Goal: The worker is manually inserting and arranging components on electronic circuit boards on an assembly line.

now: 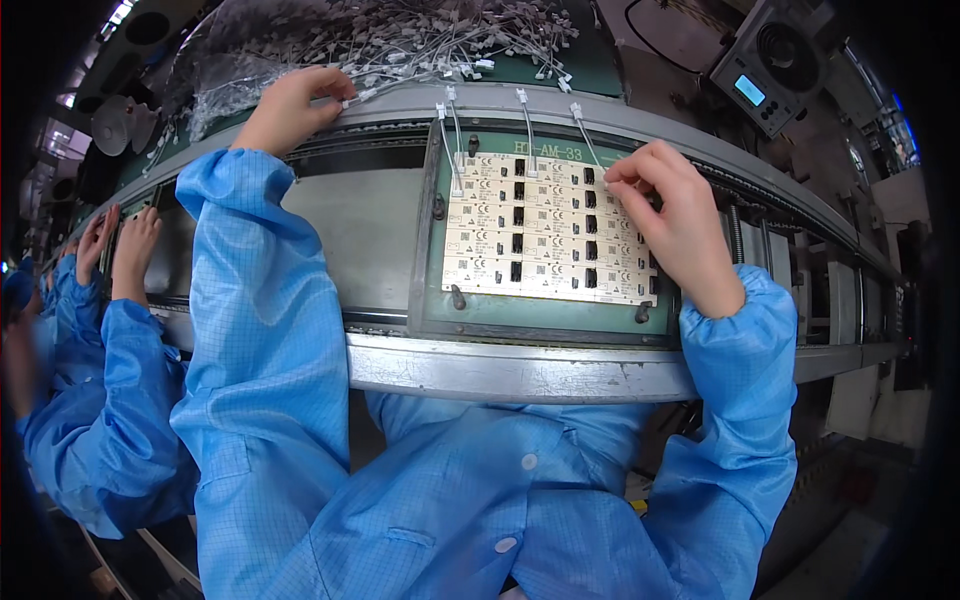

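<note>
A cream panel of small circuit boards [548, 228] with rows of black sockets lies in a green carrier frame [540, 315] on a conveyor line. My right hand [668, 215] rests on the panel's upper right part, fingertips pinched on a thin white connector wire [588, 142] at a socket. My left hand [295, 100] reaches to the far rail and pinches the white plug of another connector wire [362, 94] by the pile of loose wires [400, 45]. Three other wires hang from the far rail onto the panel's top row.
Grey metal rails [500, 368] border the conveyor, near and far. A dark plate [350, 235] lies left of the carrier. At far left, another person's hands [115, 245] in blue sleeves work on the line. A grey device [775, 65] with a small screen stands at the upper right.
</note>
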The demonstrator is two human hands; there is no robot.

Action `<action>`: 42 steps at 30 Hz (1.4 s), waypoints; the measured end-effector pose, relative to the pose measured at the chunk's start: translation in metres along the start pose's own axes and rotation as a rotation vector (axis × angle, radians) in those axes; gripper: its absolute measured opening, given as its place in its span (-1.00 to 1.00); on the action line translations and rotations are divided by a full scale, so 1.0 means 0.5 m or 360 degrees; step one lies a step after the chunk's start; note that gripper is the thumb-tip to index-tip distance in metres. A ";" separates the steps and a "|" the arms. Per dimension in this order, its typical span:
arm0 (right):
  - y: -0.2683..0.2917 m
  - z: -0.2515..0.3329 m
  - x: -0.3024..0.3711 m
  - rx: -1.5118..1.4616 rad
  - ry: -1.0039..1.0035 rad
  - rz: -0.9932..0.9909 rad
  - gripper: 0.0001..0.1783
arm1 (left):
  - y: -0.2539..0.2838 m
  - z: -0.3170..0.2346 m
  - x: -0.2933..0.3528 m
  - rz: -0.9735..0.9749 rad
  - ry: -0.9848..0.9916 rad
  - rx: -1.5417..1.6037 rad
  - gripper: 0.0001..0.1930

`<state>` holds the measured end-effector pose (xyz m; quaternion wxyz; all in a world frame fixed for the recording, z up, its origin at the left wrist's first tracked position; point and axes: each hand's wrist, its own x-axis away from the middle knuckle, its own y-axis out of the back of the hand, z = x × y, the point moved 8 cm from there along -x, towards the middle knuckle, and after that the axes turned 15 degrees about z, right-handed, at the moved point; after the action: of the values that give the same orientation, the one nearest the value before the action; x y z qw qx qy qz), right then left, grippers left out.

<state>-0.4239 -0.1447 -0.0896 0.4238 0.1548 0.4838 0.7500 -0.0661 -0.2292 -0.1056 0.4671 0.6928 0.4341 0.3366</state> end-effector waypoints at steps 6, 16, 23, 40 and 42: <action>-0.022 -0.008 -0.005 0.0296 -0.0012 -0.0069 -0.92 | -0.003 -0.026 0.002 0.0017 -0.0108 -0.0108 -0.77; -0.029 -0.013 -0.002 0.0284 -0.0050 -0.0065 -0.93 | 0.027 -0.003 0.017 -0.0096 -0.0095 0.0294 -0.84; -0.035 0.001 0.005 0.0511 -0.0050 -0.0123 -0.94 | 0.048 -0.034 0.019 -0.0396 -0.0136 0.0721 -0.72; -0.029 -0.019 -0.001 0.0107 -0.0025 -0.0054 -0.91 | 0.028 -0.139 0.085 -0.0572 -0.0470 0.1471 -0.73; -0.026 -0.021 -0.001 0.0130 -0.0065 -0.0023 -0.93 | 0.020 -0.157 0.084 -0.0537 -0.0431 0.1398 -0.79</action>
<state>-0.4238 -0.1492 -0.1057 0.4322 0.1837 0.5063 0.7233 -0.1151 -0.1647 -0.0673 0.2309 0.7819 0.5767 -0.0520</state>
